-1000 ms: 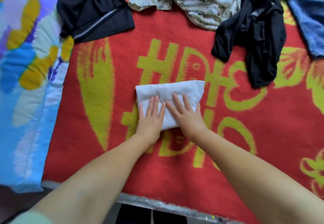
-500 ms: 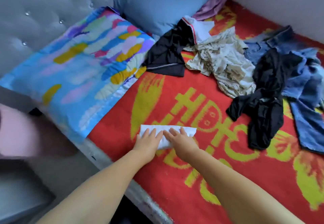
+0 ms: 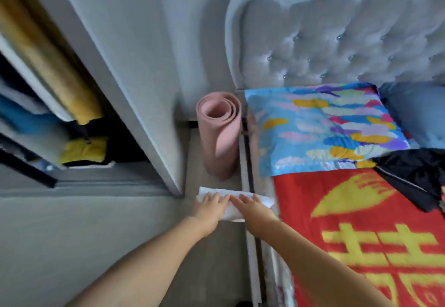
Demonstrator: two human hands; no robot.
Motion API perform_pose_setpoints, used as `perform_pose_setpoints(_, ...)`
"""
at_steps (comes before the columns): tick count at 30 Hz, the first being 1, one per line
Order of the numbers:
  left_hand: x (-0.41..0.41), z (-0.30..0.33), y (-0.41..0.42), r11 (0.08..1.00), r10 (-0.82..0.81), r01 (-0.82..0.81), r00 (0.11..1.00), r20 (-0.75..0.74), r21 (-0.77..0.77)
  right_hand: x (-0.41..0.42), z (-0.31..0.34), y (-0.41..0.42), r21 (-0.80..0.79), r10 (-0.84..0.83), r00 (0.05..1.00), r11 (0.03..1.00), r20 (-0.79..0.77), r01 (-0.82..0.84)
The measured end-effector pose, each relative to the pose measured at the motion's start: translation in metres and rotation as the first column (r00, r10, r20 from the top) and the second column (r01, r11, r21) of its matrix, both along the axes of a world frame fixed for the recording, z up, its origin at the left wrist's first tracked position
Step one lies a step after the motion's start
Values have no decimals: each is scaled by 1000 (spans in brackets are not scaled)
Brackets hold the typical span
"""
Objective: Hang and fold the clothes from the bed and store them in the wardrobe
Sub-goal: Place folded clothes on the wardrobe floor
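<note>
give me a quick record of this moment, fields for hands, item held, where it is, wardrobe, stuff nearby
left hand: left hand lies fingers straight on top of the folded white cloth
right hand: right hand lies likewise on its other half
item position: cloth carried off the bed, over the grey floor
wardrobe: wardrobe open, yellow and blue clothes inside
nearby: rolled pink mat upright between wardrobe and bed; colourful pillow; black garment on the red blanket
grip: thumbs hidden beneath, exact hold unclear
</note>
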State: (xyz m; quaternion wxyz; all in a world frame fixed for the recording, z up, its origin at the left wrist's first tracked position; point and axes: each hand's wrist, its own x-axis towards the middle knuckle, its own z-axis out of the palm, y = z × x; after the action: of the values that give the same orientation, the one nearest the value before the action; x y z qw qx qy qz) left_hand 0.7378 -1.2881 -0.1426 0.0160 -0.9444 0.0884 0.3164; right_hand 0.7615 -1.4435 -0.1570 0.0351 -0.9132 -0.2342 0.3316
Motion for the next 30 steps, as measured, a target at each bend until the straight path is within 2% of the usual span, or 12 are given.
perform_pose_setpoints(8,-113,26,220,967,255,-255,962,94,-12,-69,30,229,33,284,958,958,43,-285)
perform_pose_setpoints(15,-223,33,404,879,472,-477,875,109,20,-148,43,425,109,485,870,864,87,-492)
perform_pose_setpoints(19,-247,28,459,849,526,-528,842,122,-19,-160,37,488,102,544,837,831,63,-547)
perform_pose_setpoints(23,-249,14,486,824,566,-564,821,73,-51,-155,24,522,75,584,811,808,31,-585)
perform_pose_setpoints(30,-198,-39,549,822,567,-566,824,-7,-62,-107,-30,585,92,605,796,794,-20,-601)
